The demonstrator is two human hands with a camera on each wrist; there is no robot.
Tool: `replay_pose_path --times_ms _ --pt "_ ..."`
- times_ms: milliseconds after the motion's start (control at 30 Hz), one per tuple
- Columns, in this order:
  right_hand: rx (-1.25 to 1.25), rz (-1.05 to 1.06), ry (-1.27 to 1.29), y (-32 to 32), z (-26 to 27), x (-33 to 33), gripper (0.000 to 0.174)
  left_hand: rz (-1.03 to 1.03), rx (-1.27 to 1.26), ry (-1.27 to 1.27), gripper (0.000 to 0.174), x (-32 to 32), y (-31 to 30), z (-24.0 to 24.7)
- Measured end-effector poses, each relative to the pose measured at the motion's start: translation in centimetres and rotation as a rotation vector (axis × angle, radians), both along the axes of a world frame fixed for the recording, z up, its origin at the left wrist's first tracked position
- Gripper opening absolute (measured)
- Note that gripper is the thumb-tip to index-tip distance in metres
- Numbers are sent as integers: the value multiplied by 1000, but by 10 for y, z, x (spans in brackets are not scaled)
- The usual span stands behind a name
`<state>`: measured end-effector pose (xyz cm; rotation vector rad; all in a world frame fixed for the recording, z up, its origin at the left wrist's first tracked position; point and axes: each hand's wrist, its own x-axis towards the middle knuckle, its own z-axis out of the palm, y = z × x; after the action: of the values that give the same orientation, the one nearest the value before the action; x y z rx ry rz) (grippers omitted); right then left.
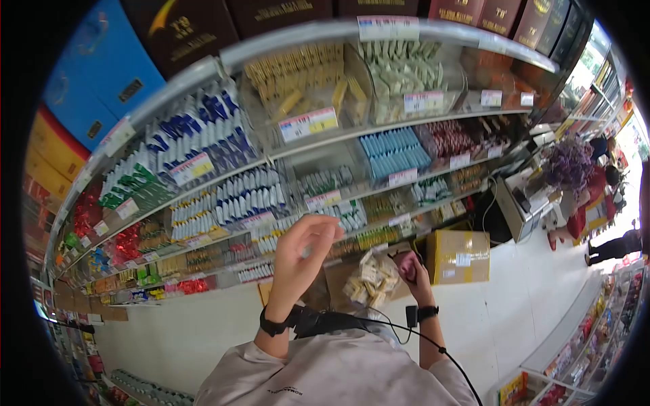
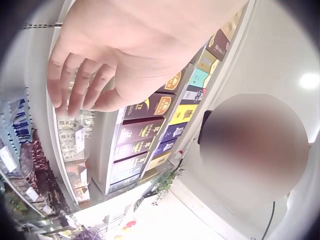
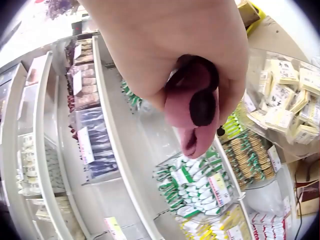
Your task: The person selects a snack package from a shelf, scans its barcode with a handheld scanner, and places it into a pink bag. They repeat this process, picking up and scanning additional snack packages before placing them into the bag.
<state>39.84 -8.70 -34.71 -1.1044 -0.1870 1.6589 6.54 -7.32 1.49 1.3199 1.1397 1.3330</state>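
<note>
My left hand (image 1: 301, 254) is raised in front of the candy shelves, its fingers loosely bent with nothing in them. In the left wrist view that hand (image 2: 125, 55) overlaps the upper shelf. Lower down, my right hand (image 1: 421, 281) grips a pink thing (image 1: 406, 266) with black loop-shaped parts. Seen from the right wrist, the pink thing (image 3: 192, 122) pokes out beneath the curled fingers; I cannot tell its kind. Beside that hand is a clear plastic bag (image 1: 371, 279) full of small cream-coloured printed packets.
Shelf bins hold wrapped sweets, including light-blue packets (image 1: 395, 152) and blue-and-white ones (image 1: 250, 195). A taped cardboard box (image 1: 460, 257) stands on the floor at right, near a counter machine (image 1: 518, 203). Dark gift boxes (image 1: 183, 30) line the top. Another person (image 1: 596, 196) is at far right.
</note>
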Motion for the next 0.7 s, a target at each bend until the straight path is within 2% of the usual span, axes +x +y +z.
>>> replay_pose_path --times_ms 33,100,133,267,367,400,467,567,633,700 --pt "70 30 90 -2 -14 9 28 -3 12 -33 16 -2 10 0" --pt "67 -37 179 -5 21 0 30 14 73 -28 17 -6 31 4" --pt "121 21 201 -7 19 3 30 33 121 10 18 -8 42 8" --pt "-2 -102 167 -12 44 3 28 146 283 167 23 -16 93 25" --pt "89 -104 169 -16 51 8 27 183 383 239 28 -16 134 41" --pt "69 -130 146 -16 61 6 25 199 420 335 31 -18 148 44" --pt "168 -106 143 -16 53 16 26 214 489 537 39 -23 178 45" --pt "197 -171 142 -19 69 13 32 220 336 599 58 -39 235 47" --pt "203 -188 143 -22 65 19 39 276 328 720 75 -43 260 57" --pt "211 -294 4 -28 104 4 25 316 326 828 87 -50 287 66"
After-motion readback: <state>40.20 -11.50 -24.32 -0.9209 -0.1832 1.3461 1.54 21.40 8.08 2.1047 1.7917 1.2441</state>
